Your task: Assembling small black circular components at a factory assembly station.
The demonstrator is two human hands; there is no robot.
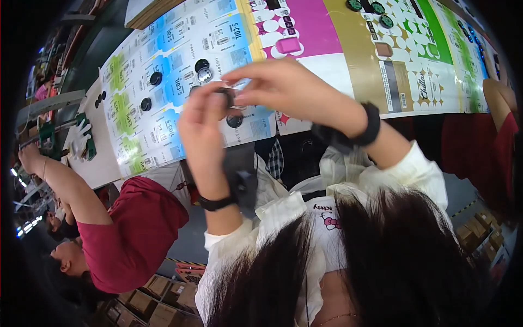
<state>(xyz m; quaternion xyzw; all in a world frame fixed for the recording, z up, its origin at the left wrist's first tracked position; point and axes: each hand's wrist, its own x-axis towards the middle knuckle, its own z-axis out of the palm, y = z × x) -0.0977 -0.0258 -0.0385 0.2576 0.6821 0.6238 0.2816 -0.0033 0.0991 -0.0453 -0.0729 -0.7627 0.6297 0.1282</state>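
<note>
My left hand (pixel 201 125) and my right hand (pixel 278 84) meet over the printed sheets on the table. Between their fingertips sits a small dark part (pixel 224 97), partly covered by the fingers and blurred, so its exact kind does not show. Both hands are closed on it. Beyond them lie a black round cap-like piece (pixel 202 65) and one with a silvery patterned face (pixel 205 75). Another black round piece (pixel 235 120) rests beneath my hands, close to the table's near edge. Farther left are two more black round pieces, one (pixel 156 78) above the other (pixel 146 104).
Colourful printed sheets (pixel 316 32) cover the table. Green-and-black round pieces (pixel 386 21) lie at the far right, near a pink rectangular piece (pixel 287 45). A person in a red shirt (pixel 136 234) works at my left, beside white-and-green items (pixel 81 139). Another person's arm (pixel 498 98) reaches in at right.
</note>
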